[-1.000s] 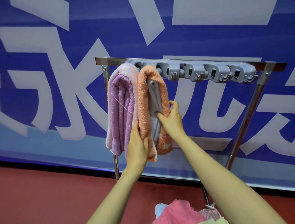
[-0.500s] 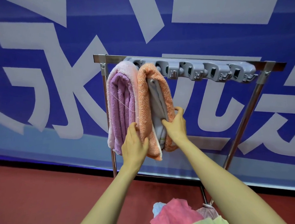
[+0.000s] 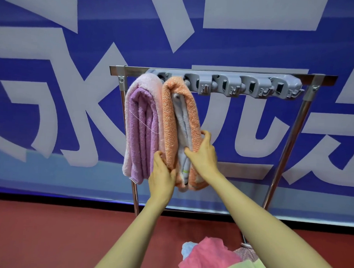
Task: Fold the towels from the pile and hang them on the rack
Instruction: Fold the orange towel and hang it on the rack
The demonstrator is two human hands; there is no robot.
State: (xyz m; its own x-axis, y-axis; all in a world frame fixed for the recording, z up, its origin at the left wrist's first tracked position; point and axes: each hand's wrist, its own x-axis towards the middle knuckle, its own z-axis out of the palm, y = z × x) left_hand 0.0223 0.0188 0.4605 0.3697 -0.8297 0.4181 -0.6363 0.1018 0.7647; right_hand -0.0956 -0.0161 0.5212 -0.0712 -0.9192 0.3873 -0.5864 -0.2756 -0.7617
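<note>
Right now the orange towel hangs folded over the left part of the rack, with a pale grey towel sandwiched inside its fold. The left hand grips its lower left edge, thumb on the front and fingers tucked out of sight between it and the neighbouring pink towel. The right hand clasps the right edge, fingers curled round the back and thumb pressed on the grey inner layer. The pink towel hangs just beside it, touching, nearest the rack's left post, with a purple layer in its fold.

How the orange towel sits over the rail is hidden behind its own bulk and the grey hook strip fixed along the bar. The hands cover the towel's lower corners.

The pile of pink, yellow-green and light blue cloth lies at the bottom edge, cut off by the frame and partly covered by the right forearm. Behind the rack hangs a blue banner with large white characters, above a red floor.

Compared with a second ago, both hands remain on the orange towel, and the right hand now sits lower on it.
</note>
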